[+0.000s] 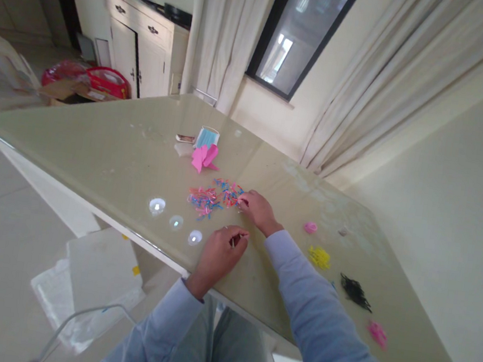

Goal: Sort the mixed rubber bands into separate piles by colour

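A loose pile of small thin pink, blue and red pieces [204,200] lies on the glossy table [135,173], with more of the same kind [227,191] just behind it to the right. At the right edge of that second part is my right hand [259,210], its fingertips pinched together by the pieces. Nearer the table's front edge rests my left hand [222,252], thumb and forefinger closed. Whatever either pinch holds is too small to make out. Bright round reflections show on the tabletop left of my left hand.
Behind the piles are crumpled pink paper [204,157], a blue face mask [207,137] and a small dark-and-light object [185,138]. To the right lie yellow pieces [319,257], a black bundle [355,291] and pink clumps [377,333]. A white cabinet [152,50] stands beyond.
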`<move>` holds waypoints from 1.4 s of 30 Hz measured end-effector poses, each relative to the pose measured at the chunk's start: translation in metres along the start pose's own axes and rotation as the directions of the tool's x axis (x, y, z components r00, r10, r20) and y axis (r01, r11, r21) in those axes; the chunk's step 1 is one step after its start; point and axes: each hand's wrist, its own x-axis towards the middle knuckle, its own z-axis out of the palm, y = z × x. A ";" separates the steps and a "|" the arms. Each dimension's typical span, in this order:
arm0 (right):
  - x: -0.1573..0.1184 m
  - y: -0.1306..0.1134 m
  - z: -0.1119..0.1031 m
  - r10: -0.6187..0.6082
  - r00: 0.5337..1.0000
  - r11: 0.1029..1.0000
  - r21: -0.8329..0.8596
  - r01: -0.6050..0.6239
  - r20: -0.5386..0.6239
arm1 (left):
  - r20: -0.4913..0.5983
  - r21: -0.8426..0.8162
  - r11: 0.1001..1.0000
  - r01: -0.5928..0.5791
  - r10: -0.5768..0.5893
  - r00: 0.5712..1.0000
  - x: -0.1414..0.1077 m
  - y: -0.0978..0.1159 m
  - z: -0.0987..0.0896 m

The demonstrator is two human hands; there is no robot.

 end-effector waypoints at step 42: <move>-0.224 -0.009 -0.098 0.185 0.978 -0.086 0.990 0.116 -0.099 | -0.070 -0.105 0.992 0.076 -0.084 0.994 -0.005 -0.007 -0.013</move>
